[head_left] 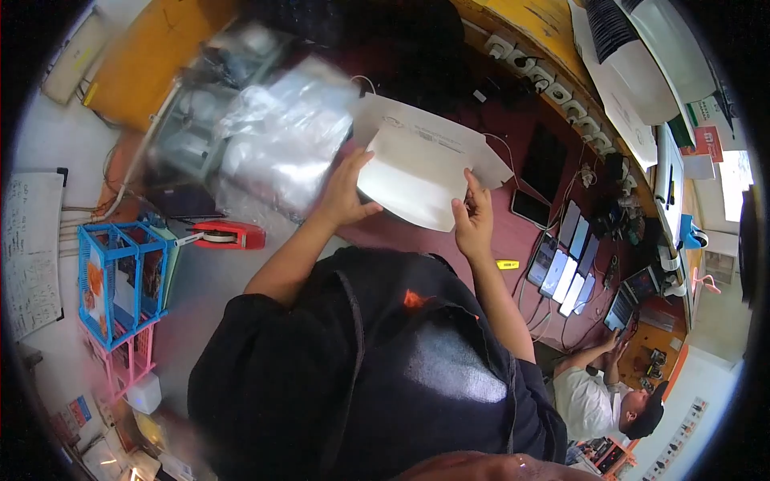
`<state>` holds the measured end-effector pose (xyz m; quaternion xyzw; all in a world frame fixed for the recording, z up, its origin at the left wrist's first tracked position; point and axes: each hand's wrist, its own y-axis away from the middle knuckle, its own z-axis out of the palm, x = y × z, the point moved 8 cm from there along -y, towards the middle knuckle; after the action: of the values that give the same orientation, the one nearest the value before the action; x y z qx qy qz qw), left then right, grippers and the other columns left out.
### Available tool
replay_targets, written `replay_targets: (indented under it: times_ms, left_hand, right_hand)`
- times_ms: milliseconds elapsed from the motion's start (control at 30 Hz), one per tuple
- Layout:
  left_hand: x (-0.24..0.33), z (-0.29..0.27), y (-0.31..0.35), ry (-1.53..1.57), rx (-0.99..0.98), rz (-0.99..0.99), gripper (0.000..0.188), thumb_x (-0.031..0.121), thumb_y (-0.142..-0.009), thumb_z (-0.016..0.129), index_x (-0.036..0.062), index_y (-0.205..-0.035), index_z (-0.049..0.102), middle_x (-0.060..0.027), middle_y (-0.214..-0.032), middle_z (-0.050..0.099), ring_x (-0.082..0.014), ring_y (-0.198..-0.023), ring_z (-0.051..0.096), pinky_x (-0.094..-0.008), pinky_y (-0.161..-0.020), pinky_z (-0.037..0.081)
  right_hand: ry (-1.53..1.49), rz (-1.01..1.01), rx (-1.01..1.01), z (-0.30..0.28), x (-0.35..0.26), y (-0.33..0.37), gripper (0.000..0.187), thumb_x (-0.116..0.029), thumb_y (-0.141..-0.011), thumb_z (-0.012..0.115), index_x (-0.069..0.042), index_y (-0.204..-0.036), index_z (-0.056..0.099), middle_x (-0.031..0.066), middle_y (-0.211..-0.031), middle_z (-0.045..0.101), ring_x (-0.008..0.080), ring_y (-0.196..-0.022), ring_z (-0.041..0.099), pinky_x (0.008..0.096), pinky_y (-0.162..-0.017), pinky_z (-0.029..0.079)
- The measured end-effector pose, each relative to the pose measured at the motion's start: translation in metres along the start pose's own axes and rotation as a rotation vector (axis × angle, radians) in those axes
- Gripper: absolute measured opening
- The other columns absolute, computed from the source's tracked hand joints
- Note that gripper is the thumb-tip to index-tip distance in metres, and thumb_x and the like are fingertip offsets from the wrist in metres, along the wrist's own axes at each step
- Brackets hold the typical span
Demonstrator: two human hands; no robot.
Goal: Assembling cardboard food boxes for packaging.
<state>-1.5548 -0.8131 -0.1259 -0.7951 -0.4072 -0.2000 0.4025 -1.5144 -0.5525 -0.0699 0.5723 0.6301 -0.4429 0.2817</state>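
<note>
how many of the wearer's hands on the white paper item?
2 on the white paper item: the left hand at its left edge, the right hand at its right. Neither is hidden, though some fingers may be.

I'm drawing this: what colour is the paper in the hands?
The paper is whitish with small greyish print; see head view.

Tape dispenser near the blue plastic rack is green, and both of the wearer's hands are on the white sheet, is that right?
Not quite: the head view shows that the tape dispenser near the blue plastic rack is red, not green. The left hand and right hand are indeed on the white sheet.
</note>
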Motion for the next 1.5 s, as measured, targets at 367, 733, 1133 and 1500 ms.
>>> replay_targets:
  times_ms: [367,733,1133,1500]
  left_hand:
    - [0.085,-0.015,-0.012,-0.372,0.219,0.311,0.049,0.031,-0.066,0.073,0.0150,-0.109,0.058,-0.0128,-0.124,0.057,-0.0299,-0.115,0.054,-0.0492,-0.092,0.040]
    - [0.120,0.026,-0.023,-0.329,-0.117,0.283,0.016,0.021,-0.072,0.071,0.0124,-0.071,0.058,-0.0005,-0.077,0.054,-0.0208,-0.078,0.051,-0.0385,-0.072,0.036]
    - [0.127,0.040,-0.025,-0.518,-0.391,0.103,0.016,0.024,-0.076,0.065,0.0083,-0.077,0.064,-0.0053,-0.081,0.061,-0.0245,-0.083,0.055,-0.0416,-0.079,0.037]
    - [0.114,0.074,-0.080,-0.546,-0.452,0.076,0.015,0.023,-0.077,0.062,0.0099,-0.075,0.068,-0.0076,-0.077,0.069,-0.0240,-0.076,0.065,-0.0425,-0.072,0.042]
  right_hand:
    - [0.130,-0.177,-0.392,0.030,-0.005,0.038,0.091,-0.032,-0.082,0.069,-0.003,-0.152,0.019,0.0292,-0.136,0.046,0.0450,-0.121,0.049,0.0481,-0.106,0.035]
    - [0.580,-0.459,-0.327,0.054,-0.015,0.034,0.022,-0.009,-0.071,0.063,-0.007,-0.093,0.062,0.0073,-0.103,0.064,0.0270,-0.103,0.060,0.0418,-0.086,0.048]
    - [0.498,-0.521,-0.196,0.049,-0.007,0.029,0.021,-0.007,-0.064,0.071,-0.011,-0.084,0.067,0.0039,-0.093,0.064,0.0281,-0.097,0.056,0.0430,-0.079,0.043]
    - [0.762,-0.398,-0.041,0.033,-0.015,0.017,0.030,-0.016,-0.073,0.068,-0.013,-0.103,0.066,0.0147,-0.121,0.056,0.0361,-0.110,0.052,0.0458,-0.089,0.042]
